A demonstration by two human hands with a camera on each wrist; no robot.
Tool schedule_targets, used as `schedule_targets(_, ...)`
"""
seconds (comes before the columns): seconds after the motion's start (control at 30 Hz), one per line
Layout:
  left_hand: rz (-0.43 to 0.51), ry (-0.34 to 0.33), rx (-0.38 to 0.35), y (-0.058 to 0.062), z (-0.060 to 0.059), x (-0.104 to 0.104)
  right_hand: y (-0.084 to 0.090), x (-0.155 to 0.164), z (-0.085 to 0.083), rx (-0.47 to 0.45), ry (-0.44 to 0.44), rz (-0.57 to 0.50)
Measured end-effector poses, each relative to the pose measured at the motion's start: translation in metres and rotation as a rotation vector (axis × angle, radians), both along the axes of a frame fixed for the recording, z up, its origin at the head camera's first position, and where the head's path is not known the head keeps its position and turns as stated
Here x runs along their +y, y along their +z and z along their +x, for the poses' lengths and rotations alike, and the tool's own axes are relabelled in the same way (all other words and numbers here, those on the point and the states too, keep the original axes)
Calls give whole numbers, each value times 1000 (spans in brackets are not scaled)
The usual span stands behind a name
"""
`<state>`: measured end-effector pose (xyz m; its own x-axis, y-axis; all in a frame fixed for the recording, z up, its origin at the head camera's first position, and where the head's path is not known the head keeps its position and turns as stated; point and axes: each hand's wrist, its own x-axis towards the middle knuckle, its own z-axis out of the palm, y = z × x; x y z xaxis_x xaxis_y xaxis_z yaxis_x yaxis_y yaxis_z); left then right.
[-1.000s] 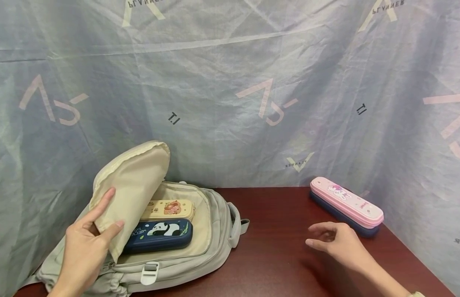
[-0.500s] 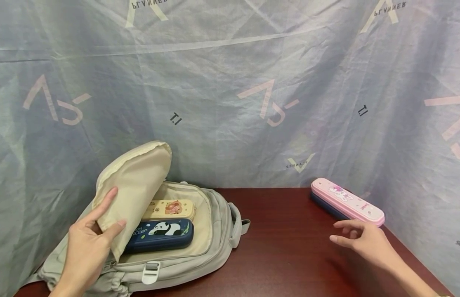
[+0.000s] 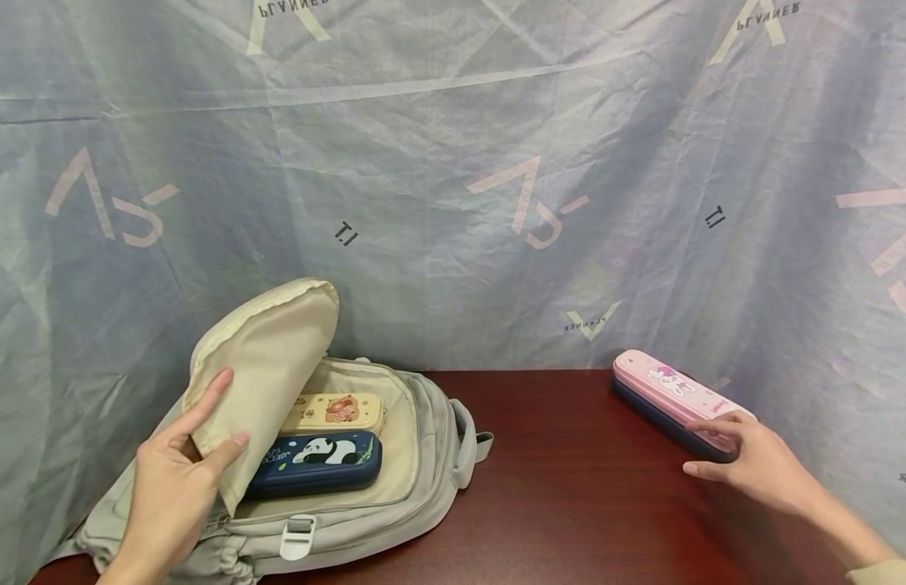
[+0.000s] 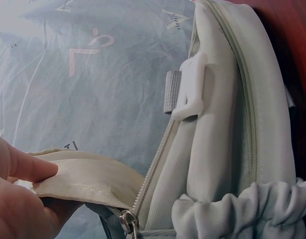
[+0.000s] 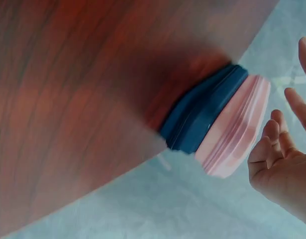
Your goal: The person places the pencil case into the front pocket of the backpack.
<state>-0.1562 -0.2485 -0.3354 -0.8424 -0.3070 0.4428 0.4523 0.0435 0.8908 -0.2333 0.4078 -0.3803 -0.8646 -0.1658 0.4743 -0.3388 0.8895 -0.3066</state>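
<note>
Nearest, the left hand (image 3: 171,479) pinches the cream fabric flap (image 3: 266,366) of the pale grey-green backpack (image 3: 416,455), thumb under and fingers over, holding it up just as it did a second ago, so the bag stays open. Inside lie a navy panda-print pencil case (image 3: 317,463) and, just behind it, a cream bear-print pencil case (image 3: 335,410). The right hand (image 3: 752,463) has crossed the dark red wooden tabletop (image 3: 562,487) from the middle to the right edge and now reaches the near end of the pink bunny-print pencil case (image 3: 679,394), stacked on a dark blue pencil case (image 5: 202,122). Its fingers are spread and loosely bent, apparently touching but not yet clasping, so the pickup looks about to begin. The stack lies well apart from the backpack, by the grey printed cloth backdrop (image 3: 453,162)
</note>
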Motion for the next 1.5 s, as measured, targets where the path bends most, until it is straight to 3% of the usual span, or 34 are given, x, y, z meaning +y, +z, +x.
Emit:
schedule_targets(0.47, 4, -28, 19, -1, -1, 0, 9, 42, -21, 64, -54, 33)
schedule_targets(1.23, -51, -4, -8, 1, 0, -1, 15, 58, -39, -143, -99, 87)
schedule_targets(1.5, -56, -13, 0, 0, 0, -1, 14, 59, -39, -145, -107, 78)
